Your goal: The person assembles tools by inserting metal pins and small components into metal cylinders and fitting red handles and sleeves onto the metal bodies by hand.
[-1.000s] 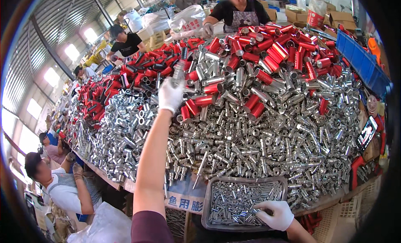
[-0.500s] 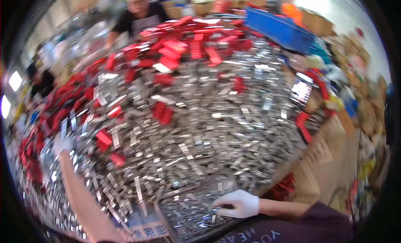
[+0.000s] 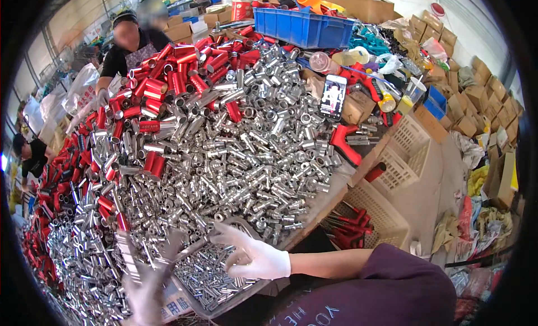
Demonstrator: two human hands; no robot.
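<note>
My left hand (image 3: 147, 292), in a white glove and smeared by motion, is at the lower left, beside a dark tray (image 3: 208, 313). A long ridged silver strip (image 3: 128, 257) shows by its fingers; whether they grip it is unclear. My right hand (image 3: 259, 257), gloved in white, hovers over the tray with fingers bent and apart, and I see nothing in it. Small shiny metal pins (image 3: 210, 275) fill the tray. Beyond both hands spreads a big heap of silver metal sleeves and fittings (image 3: 246, 175), with red tubes (image 3: 190, 74) along its far and left sides.
A blue crate (image 3: 302, 29) stands at the far edge, with a phone (image 3: 333, 96) and red-handled tool (image 3: 344, 145) nearer. Cream plastic baskets (image 3: 381, 214) sit at the right, one holding red-handled tools (image 3: 350, 228). A co-worker (image 3: 131, 43) is across the heap; cartons (image 3: 487, 96) are stacked far right.
My left hand has come from the far left of the heap to beside the tray. My right hand has shifted left over the tray, and the view has turned rightward.
</note>
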